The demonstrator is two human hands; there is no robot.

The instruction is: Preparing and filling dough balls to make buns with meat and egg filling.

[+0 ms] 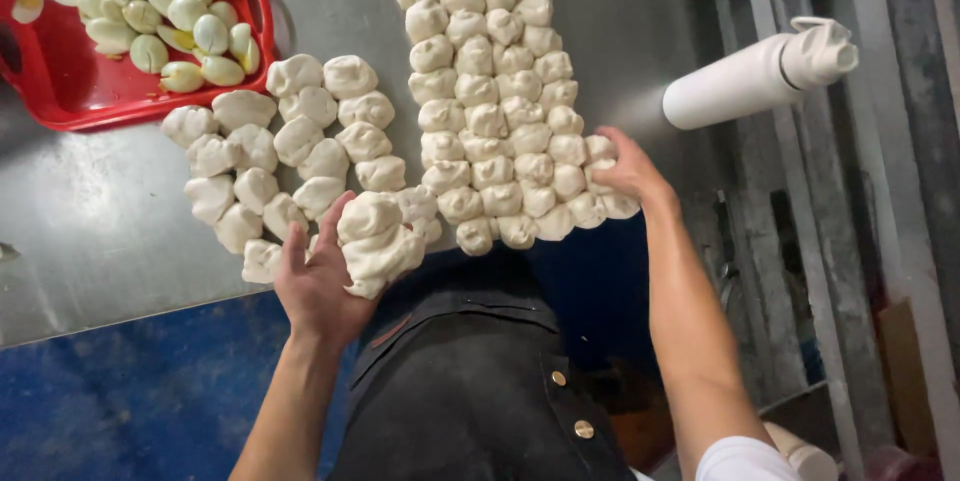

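My left hand grips a large lump of white dough at the near edge of the steel table. Beside it lies a loose group of several dough pieces. My right hand rests on the right near corner of a long dense block of several dough pieces, fingers touching a piece there; whether it grips one is unclear.
A red tray at the far left holds several pale peeled egg-shaped items. A white bottle lies on its side at the right. My dark apron is below, with blue floor to its left.
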